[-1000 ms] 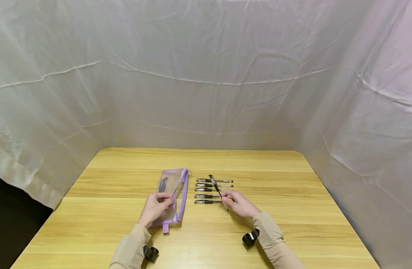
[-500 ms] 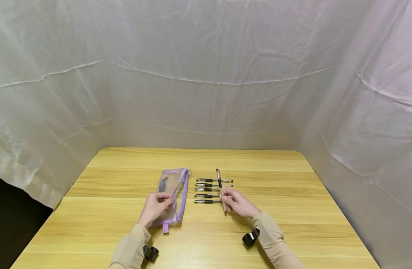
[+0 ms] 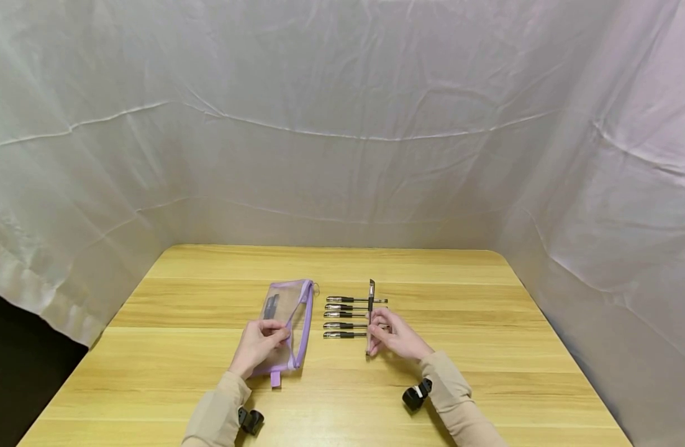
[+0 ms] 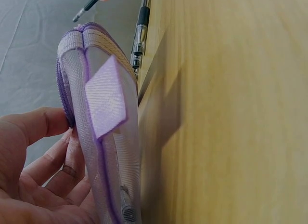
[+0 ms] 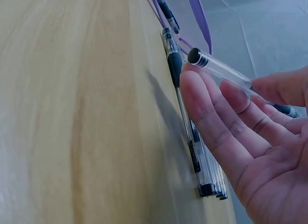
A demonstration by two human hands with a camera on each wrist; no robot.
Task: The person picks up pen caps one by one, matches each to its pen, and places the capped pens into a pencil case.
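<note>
A purple mesh zip pouch (image 3: 283, 298) lies on the table with its zipper side gaping. My left hand (image 3: 259, 344) pinches the edge of that opening between thumb and fingers. Dark-capped pens show through the mesh. A clear-barrelled pen with a black grip (image 3: 371, 299) is pinched by my right hand (image 3: 395, 335), its cap end pointing away from me and its barrel crossing over the row below. Several similar pens (image 3: 339, 335) lie side by side on the table, capped ends toward the pouch. The right wrist view shows the held pen's black end plug (image 5: 194, 56) near the fingertips.
The wooden table (image 3: 459, 298) spreads around both hands. Pale curtains (image 3: 342, 174) hang behind it and along both sides. A purple fabric tab (image 3: 276, 380) sticks out from the pouch's near end, and a small metal ring (image 3: 317, 288) sits at its far corner.
The pen in my right hand has swung from a slant with its cap to the left to pointing straight away from me. My left hand and the pouch have stayed put.
</note>
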